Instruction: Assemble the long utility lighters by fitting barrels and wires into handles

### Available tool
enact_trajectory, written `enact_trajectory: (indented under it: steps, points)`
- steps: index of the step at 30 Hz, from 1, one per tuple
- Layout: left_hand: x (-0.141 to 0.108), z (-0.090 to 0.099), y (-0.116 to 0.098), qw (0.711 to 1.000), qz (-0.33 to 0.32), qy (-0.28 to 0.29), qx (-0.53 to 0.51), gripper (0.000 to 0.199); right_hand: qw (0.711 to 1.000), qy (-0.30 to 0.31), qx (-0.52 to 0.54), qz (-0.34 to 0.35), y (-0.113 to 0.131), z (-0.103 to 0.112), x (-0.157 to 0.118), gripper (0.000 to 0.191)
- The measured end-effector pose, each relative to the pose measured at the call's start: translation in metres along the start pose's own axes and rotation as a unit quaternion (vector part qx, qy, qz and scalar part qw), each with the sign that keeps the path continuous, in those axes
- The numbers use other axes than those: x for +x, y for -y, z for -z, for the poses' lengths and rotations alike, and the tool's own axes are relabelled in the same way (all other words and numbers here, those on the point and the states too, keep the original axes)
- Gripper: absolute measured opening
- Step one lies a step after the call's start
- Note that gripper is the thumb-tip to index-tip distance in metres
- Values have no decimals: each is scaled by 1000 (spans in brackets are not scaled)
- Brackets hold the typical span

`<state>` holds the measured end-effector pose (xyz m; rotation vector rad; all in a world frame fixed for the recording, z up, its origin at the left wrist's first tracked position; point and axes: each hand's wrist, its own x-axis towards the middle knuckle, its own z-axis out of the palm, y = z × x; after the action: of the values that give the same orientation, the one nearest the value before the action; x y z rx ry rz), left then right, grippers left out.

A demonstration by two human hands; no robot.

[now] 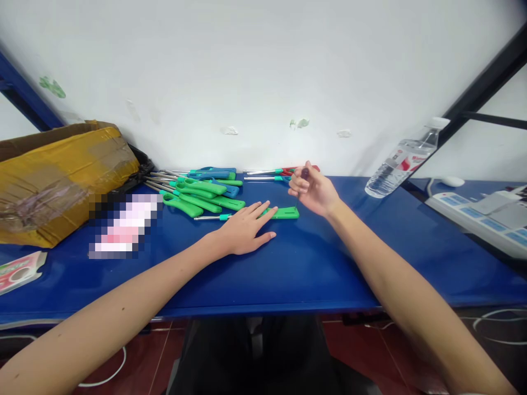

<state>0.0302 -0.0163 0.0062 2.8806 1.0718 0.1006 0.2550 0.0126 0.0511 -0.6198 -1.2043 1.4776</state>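
My left hand [246, 227] lies palm down over a green long-nosed lighter [288, 213], fingers stretched out and slightly apart. The lighter's metal tube points left and its handle end sticks out to the right of my fingers. My right hand [315, 189] is closed round the dark handle of a small screwdriver [305, 174]. Its thin shaft points down to the end of the green handle; whether the tip sits in the handle is too small to tell. Left of my hands lies a pile of green and blue lighters [201, 188], tubes mostly to the left.
Red and blue lighters [284, 178] lie by the wall behind my right hand. A yellow-taped cardboard box [69, 181] stands on the left of the blue table [263, 285]. A water bottle [401, 159] leans at the right, near a white power strip [473, 214].
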Motion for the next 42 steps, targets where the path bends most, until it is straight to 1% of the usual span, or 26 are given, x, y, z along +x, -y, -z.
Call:
enact_trajectory:
  steps: [5, 9, 13, 18, 19, 22, 25, 28, 32, 38, 42]
  points:
    - [0, 1, 0, 1000, 3, 3, -2, 69, 998, 3, -52, 30, -7, 7, 1, 43]
    - [-1, 1, 0, 1000, -2, -2, -3, 69, 997, -23, -61, 53, -8, 8, 0, 41]
    - [-1, 0, 1, 1000, -4, -8, -9, 68, 997, -41, -48, 31, -2, 5, -2, 39]
    - [0, 0, 1, 1000, -5, -7, -10, 68, 1000, -10, -9, 10, 3, 4, -2, 25]
    - [-1, 0, 1, 1000, -4, -6, -10, 68, 1000, -7, -4, 10, 4, 5, -2, 24]
    - [-1, 0, 1, 1000, -3, -4, -11, 69, 1000, -12, 5, 14, 4, 8, 0, 28]
    - [-1, 0, 1, 1000, 0, 1, -10, 69, 1000, -17, -8, 18, 5, 13, 1, 30]
    - [-1, 1, 1, 1000, 2, 3, -10, 69, 997, -21, -55, 47, 5, 20, 2, 34]
    - [-1, 1, 1, 1000, -1, 1, -9, 69, 989, -45, -108, 89, 4, 26, 3, 39]
    - [0, 0, 2, 1000, -1, -2, -20, 69, 984, -62, -127, 104, 3, 24, 4, 43]
    - [-1, 0, 1, 1000, 0, -3, -18, 69, 978, -88, -147, 117, 3, 22, 5, 44]
